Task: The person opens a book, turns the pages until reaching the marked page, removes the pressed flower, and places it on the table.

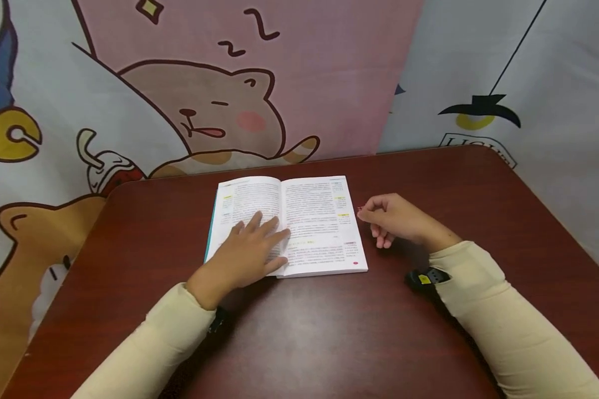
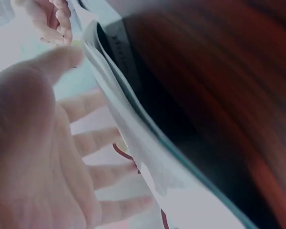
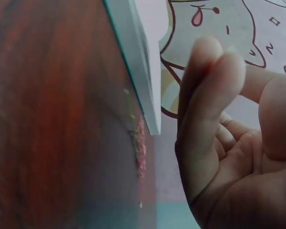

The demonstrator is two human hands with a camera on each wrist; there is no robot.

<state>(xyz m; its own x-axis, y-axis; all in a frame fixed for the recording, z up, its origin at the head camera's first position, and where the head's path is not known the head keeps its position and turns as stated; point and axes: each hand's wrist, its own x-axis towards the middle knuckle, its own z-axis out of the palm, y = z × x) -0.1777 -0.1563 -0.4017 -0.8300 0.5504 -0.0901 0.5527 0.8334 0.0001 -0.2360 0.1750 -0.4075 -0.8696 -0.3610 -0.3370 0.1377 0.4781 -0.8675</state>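
Note:
An open book with printed white pages and a teal cover edge lies on the table. My left hand rests on its left page, fingers spread, with the thumb and index fingertip reaching across the gutter. In the left wrist view, the palm of that hand shows beside the page edges. Right of the book, my right hand is above the table, thumb and index fingertips together and other fingers curled. I see nothing between those fingertips. A small pink-red thing of unclear kind lies on the table beside the book.
The dark red-brown wooden table has rounded far corners. Behind it hangs a cloth printed with cartoon animals. A black band with a yellow mark is on my right wrist.

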